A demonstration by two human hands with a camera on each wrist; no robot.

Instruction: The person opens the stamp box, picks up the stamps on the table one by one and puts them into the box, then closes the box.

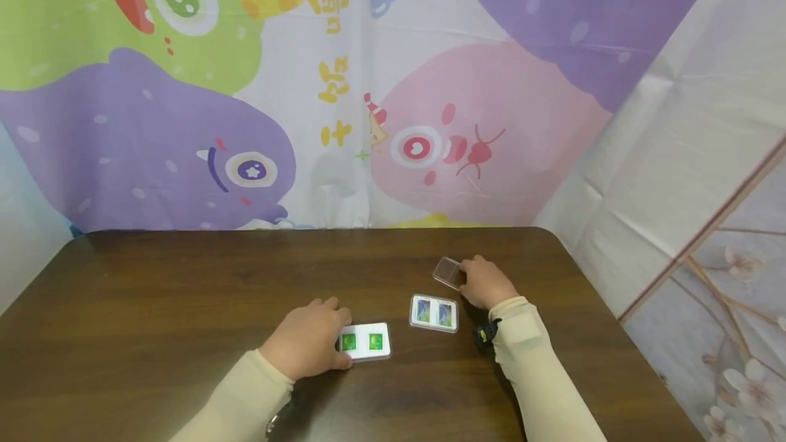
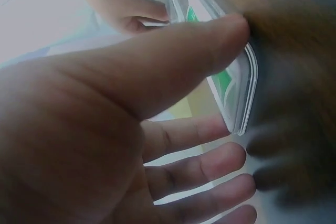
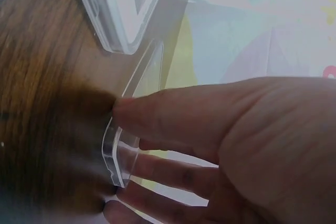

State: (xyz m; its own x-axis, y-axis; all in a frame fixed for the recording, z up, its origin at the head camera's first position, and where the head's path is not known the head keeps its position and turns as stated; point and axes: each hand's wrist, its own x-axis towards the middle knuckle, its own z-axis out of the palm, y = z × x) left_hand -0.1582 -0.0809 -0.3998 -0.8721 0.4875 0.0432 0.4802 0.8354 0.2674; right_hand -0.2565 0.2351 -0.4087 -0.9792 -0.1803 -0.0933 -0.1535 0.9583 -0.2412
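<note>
My left hand (image 1: 307, 341) grips the left end of a flat clear plastic case (image 1: 382, 350) on the table, with two green stamp-like pictures on white inside. In the left wrist view the thumb lies across one long edge of this case (image 2: 249, 90), with a fingertip at the opposite side. Farther right, my right hand (image 1: 488, 284) pinches a clear plastic cover (image 1: 447, 271) by its right end. Seen from the right wrist, thumb and fingers straddle that see-through cover (image 3: 111, 148) at the tabletop. Between the hands lies a second clear case (image 1: 434, 313) with two blue-green pictures.
The dark brown wooden table (image 1: 153, 305) has a rounded far right corner. Behind it hangs a cloth (image 1: 331, 183) printed with cartoon creatures. A pale sheet with a blossom pattern (image 1: 752, 387) borders the right side.
</note>
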